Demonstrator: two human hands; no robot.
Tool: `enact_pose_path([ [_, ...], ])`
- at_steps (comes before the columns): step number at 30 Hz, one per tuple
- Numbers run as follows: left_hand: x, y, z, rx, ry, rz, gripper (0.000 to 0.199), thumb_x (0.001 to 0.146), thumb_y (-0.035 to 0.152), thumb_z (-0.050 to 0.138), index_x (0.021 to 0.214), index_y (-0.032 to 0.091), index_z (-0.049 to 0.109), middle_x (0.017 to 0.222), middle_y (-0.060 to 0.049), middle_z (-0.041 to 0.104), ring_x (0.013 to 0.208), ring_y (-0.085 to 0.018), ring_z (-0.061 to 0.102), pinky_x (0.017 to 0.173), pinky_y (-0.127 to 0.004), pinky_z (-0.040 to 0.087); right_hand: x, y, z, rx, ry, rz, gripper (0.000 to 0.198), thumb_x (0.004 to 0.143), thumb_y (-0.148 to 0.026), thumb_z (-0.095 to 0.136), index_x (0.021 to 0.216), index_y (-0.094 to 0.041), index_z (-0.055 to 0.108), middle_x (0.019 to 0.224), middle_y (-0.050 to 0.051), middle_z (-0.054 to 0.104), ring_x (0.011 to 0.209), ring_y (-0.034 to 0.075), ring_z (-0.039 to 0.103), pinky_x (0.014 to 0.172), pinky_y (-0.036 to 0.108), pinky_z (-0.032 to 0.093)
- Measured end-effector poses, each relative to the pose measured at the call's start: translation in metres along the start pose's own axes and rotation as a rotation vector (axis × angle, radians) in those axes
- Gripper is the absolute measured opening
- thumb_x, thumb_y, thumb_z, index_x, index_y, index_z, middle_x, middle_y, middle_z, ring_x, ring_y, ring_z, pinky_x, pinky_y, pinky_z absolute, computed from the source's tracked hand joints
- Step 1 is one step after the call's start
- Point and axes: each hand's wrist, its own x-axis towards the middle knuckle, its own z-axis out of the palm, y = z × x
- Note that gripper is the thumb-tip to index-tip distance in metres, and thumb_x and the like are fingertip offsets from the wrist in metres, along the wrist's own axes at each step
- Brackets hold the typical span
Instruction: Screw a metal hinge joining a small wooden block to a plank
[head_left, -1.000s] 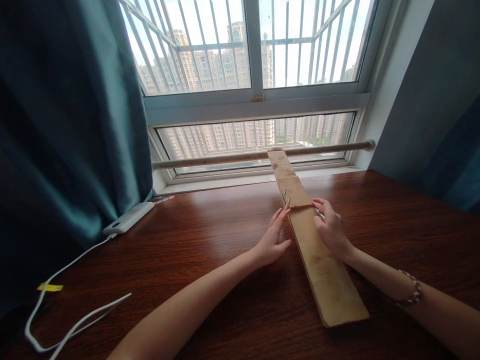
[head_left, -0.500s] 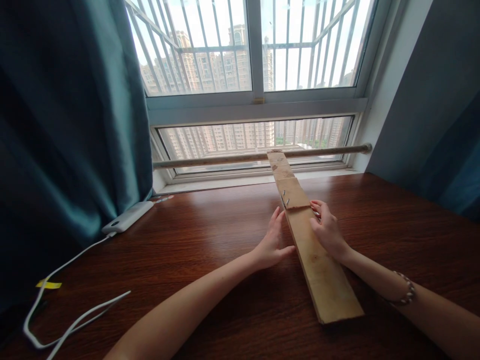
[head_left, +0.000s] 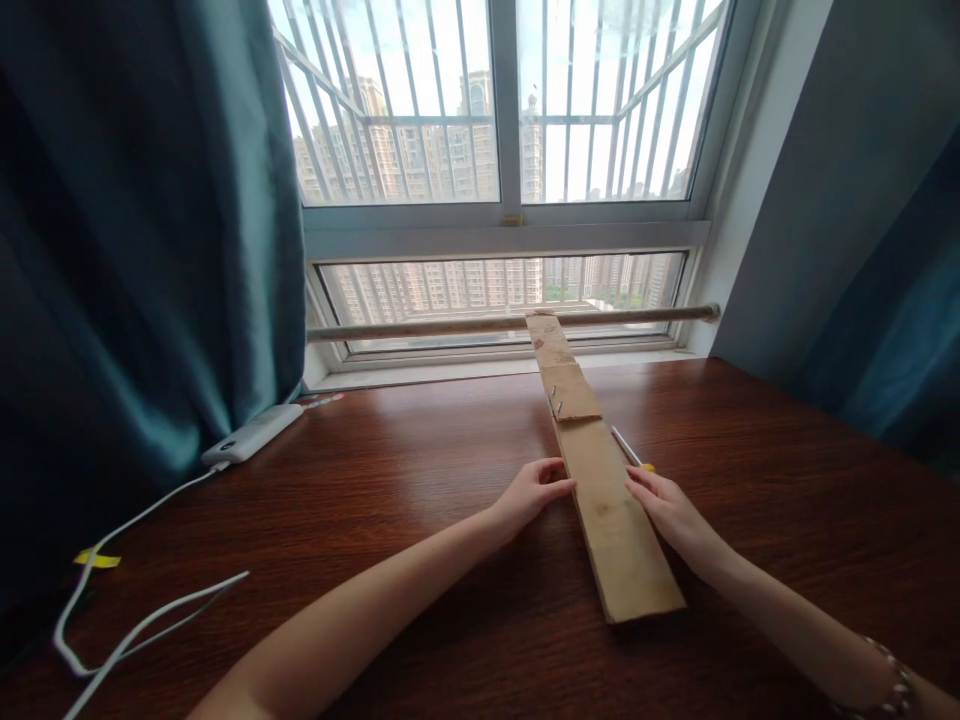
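Observation:
A long wooden board [head_left: 611, 520] lies lengthwise in front of me. A second wooden piece [head_left: 574, 395] overlaps its far part, and two thin metal nails or screws [head_left: 556, 400] stick up near the left edge. My left hand [head_left: 529, 495] has its thumb and fingers closed against the board's left edge. Opposite it, my right hand [head_left: 679, 515] presses closed fingertips to the right edge. Just beyond those fingers is a screwdriver [head_left: 627, 447] with a metal shaft and a bit of yellow handle; the hand hides the remainder.
The dark brown wooden table [head_left: 420, 430] runs up to a barred window. A horizontal rail [head_left: 420, 328] crosses behind the board's far end. To the left are a white power strip [head_left: 255, 435], a white cable [head_left: 157, 620], yellow tape [head_left: 97, 560] and a blue curtain [head_left: 225, 200].
Both hands have slid nearer to me along the board. My left fingers have closed in on its edge. The screwdriver shaft, mostly covered before, now shows. The whole view has shifted slightly.

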Motion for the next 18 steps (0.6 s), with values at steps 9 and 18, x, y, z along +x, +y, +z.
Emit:
enact_pose_path([
  [9, 0.0, -0.005, 0.001, -0.035, 0.007, -0.02, 0.043, 0.065, 0.033, 0.072, 0.102, 0.013, 0.063, 0.113, -0.011, 0.062, 0.109, -0.028, 0.055, 0.101, -0.046, 0.035, -0.019, -0.005, 0.005, 0.518, -0.136, 0.283, 0.027, 0.072, -0.038, 0.061, 0.087, -0.015, 0.065, 0.079, 0.007, 0.069, 0.077, 0.025, 0.066, 0.077, 0.04, 0.05],
  [18, -0.004, -0.007, 0.008, -0.144, 0.028, -0.06, 0.047, 0.056, 0.026, 0.078, 0.098, 0.012, 0.062, 0.113, -0.013, 0.062, 0.111, -0.029, 0.053, 0.099, -0.044, 0.036, -0.027, -0.012, 0.006, 0.519, -0.061, 0.262, 0.034, 0.067, -0.041, 0.066, 0.087, -0.013, 0.066, 0.079, 0.006, 0.069, 0.075, 0.022, 0.065, 0.067, 0.028, 0.049],
])
